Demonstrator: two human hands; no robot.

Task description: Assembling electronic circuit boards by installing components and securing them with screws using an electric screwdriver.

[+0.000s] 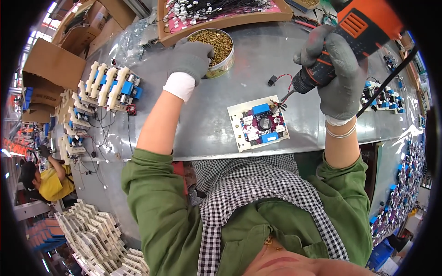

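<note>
My left hand (190,59), in a grey glove, reaches over the rim of a round tub (223,68). Its curled fingertips are at the small brass-coloured screws (216,40) inside, and whatever they pinch is hidden. In my right hand (340,76), also gloved, is an orange and black power drill (363,32). Its chuck and bit slant down toward the upper right corner of a cream plastic base (238,130); whether the tip touches is unclear. On that base lies a purple circuit board (264,123) with blue blocks. A black connector (272,80) on red and black wires lies just beyond.
A cardboard tray (258,17) of cables stands at the far edge. Assembled boards on cream bases (113,87) line the left, with trailing wires. More boards (384,97) lie right, beside the drill's black cord (391,76). A person in yellow (56,183) works at far left.
</note>
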